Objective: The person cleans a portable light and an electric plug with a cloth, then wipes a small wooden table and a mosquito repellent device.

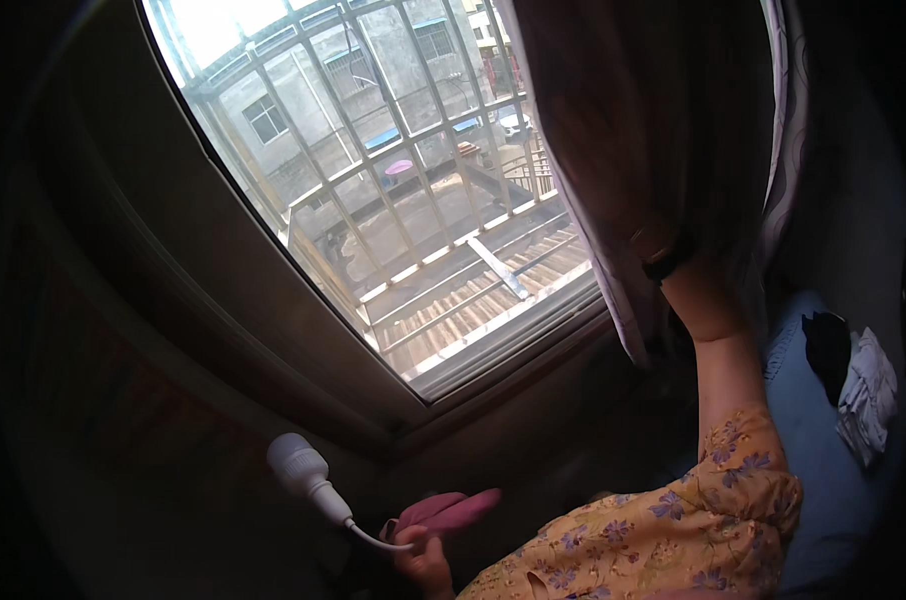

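Window (pixel 393 190) mostly uncovered; curtain (pixel 633 120) hangs along its R side only, so part-drawn, I'd judge, w/ the bigger share left bare. White lamp (pixel 300 468) is below window's bottom corner, my L hand (pixel 428 568) clamped on its thin neck. My R hand (pixel 653 238) is at curtain, right of window; too dark, can't tell if fingers grip.

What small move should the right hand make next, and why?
Probably ease the curtain slightly left: the right hand is at it and much of the window stands uncovered, while the left hand is occupied holding the white device by its thin stem.
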`<action>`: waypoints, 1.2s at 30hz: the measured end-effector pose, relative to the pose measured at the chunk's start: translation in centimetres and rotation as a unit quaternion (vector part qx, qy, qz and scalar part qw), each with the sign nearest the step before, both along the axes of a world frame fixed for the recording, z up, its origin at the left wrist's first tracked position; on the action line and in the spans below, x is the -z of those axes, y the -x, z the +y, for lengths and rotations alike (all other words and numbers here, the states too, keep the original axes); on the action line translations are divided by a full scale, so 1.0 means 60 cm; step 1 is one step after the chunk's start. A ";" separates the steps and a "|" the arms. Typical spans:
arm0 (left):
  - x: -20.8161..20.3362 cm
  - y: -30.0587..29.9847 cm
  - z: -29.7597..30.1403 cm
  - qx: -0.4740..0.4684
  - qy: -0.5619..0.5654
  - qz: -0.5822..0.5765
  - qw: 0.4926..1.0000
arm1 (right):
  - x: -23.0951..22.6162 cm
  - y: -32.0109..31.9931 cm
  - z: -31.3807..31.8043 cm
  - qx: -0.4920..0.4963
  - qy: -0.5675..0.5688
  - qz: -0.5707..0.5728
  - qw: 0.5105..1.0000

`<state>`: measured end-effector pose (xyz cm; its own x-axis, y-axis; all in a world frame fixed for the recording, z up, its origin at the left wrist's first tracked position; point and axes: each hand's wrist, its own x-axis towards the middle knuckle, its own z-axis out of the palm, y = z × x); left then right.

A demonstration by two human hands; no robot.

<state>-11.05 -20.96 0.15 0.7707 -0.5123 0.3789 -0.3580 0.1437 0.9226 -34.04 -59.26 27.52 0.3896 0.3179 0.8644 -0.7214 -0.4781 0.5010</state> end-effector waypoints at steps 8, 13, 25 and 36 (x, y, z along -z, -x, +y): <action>-0.022 0.031 0.074 -0.053 -0.052 -0.148 0.986 | 0.020 -0.133 0.108 -0.288 -0.152 0.031 0.945; 0.005 0.022 0.091 -0.064 -0.034 -0.137 0.988 | 0.097 -0.127 0.107 -0.540 -0.188 0.008 0.820; 0.000 0.009 0.085 -0.033 -0.039 -0.093 0.994 | 0.064 -0.254 0.259 -0.169 -0.074 0.297 0.937; -0.012 -0.007 0.093 -0.009 -0.034 -0.168 0.985 | 0.070 -0.276 0.161 -0.179 -0.052 0.288 0.939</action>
<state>-10.62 -15.38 0.85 0.6172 -0.5331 0.5787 -0.6464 0.0758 0.7592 -17.49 -49.57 23.31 0.6866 0.4426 0.5769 -0.1294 -0.7064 0.6959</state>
